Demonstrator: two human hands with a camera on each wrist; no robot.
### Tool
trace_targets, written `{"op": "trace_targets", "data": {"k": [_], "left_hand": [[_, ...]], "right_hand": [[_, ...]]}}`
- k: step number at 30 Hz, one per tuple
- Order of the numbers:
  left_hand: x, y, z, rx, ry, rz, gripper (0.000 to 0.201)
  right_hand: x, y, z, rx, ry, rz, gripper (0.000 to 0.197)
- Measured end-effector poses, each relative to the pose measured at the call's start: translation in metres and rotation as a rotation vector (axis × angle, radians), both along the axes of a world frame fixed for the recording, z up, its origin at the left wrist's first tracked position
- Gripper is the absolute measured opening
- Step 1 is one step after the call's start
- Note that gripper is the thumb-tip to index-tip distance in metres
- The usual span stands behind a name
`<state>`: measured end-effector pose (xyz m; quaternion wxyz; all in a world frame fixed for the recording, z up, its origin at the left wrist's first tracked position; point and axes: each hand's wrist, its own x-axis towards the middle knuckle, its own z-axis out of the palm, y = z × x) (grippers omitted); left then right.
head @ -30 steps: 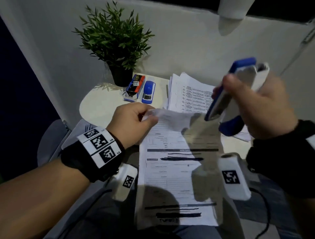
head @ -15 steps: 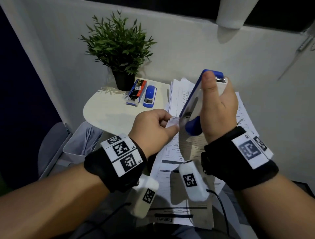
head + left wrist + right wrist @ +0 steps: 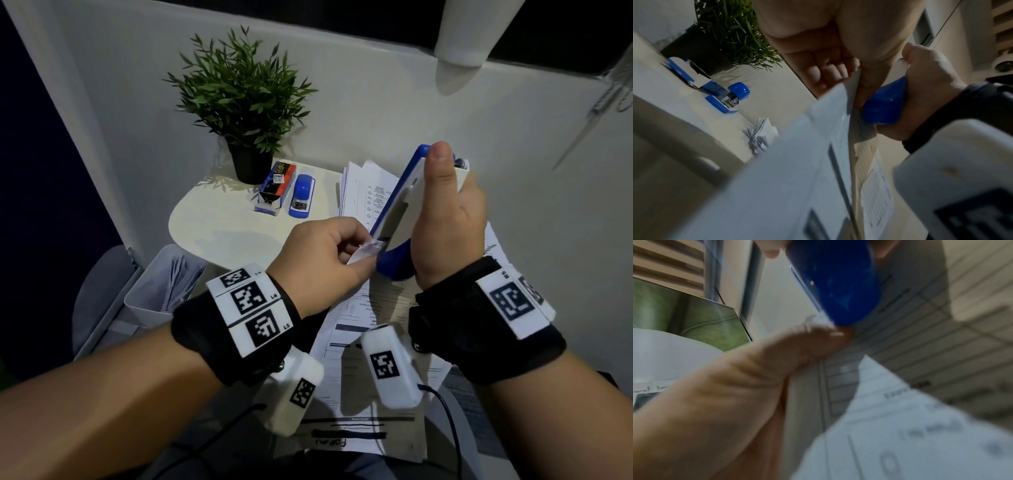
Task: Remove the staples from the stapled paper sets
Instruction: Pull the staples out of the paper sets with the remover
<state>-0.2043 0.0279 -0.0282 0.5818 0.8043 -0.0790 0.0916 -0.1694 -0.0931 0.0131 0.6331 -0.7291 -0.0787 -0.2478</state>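
On the left, beside the tabletop [image 3: 219,236], a grey bin [image 3: 150,301] holds loose sheets. On the tabletop stand a potted plant [image 3: 239,99], a staple box [image 3: 277,185] and a small blue stapler [image 3: 301,195] just beside it; a pile of papers [image 3: 359,192] lies at the right edge.

Left hand [image 3: 318,260]: the grip is narrow, thumb and forefinger pinching the upper corner of the stapled paper set [image 3: 363,349], which hangs from that pinch down over the lap. The left wrist view confirms the curled fingers on the corner.

Right hand [image 3: 442,226]: the grip is wrapped round a large blue-and-white stapler [image 3: 394,212], held near upright, thumb along its white side. Its blue lower end touches the pinched corner.

Assessment: the step in hand appears to be seating the stapler's lower tip against the staple at that corner. The staple itself is too small and blurred to make out, and whether the tip is under it cannot be told.

Next move, in my judgement: work the tip beneath the staple's crown and lever it out, with the left pinch bracing the corner close by. A loose pinch or a skewed pull risks tearing the corner.
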Motion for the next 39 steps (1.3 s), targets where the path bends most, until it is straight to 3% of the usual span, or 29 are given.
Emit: {"op": "trace_targets", "data": {"k": [4,8,17,21,23,30,34,37,39], "left_hand": [[-0.007,0.010,0.004,-0.047,0.068,-0.106,0.039],[-0.006,0.010,0.001,-0.090,0.065,-0.038,0.052],[-0.007,0.010,0.000,-0.081,0.062,-0.059,0.048],[-0.012,0.011,0.007,0.005,0.069,-0.165,0.053],[-0.013,0.008,0.009,0.067,0.035,-0.130,0.056],[-0.005,0.005,0.006,0.135,0.008,-0.048,0.042],[0.000,0.005,0.008,0.155,0.016,-0.072,0.035],[0.006,0.010,0.007,0.168,0.012,-0.118,0.047],[0.011,0.014,0.006,0.036,0.040,-0.095,0.054]], "right_hand": [[0.002,-0.006,0.004,0.019,-0.009,-0.028,0.042],[0.000,-0.002,0.003,0.038,-0.011,-0.009,0.038],[-0.003,0.003,-0.002,0.008,-0.011,0.041,0.047],[-0.006,0.006,-0.002,0.015,-0.055,0.066,0.047],[-0.007,0.008,-0.002,0.047,-0.066,0.074,0.044],[0.000,0.014,-0.006,0.071,-0.045,0.125,0.051],[0.002,0.011,-0.004,0.034,-0.095,0.104,0.041],[0.000,0.005,0.000,0.054,-0.150,0.095,0.035],[-0.001,0.001,0.001,0.112,-0.198,0.091,0.032]]}}
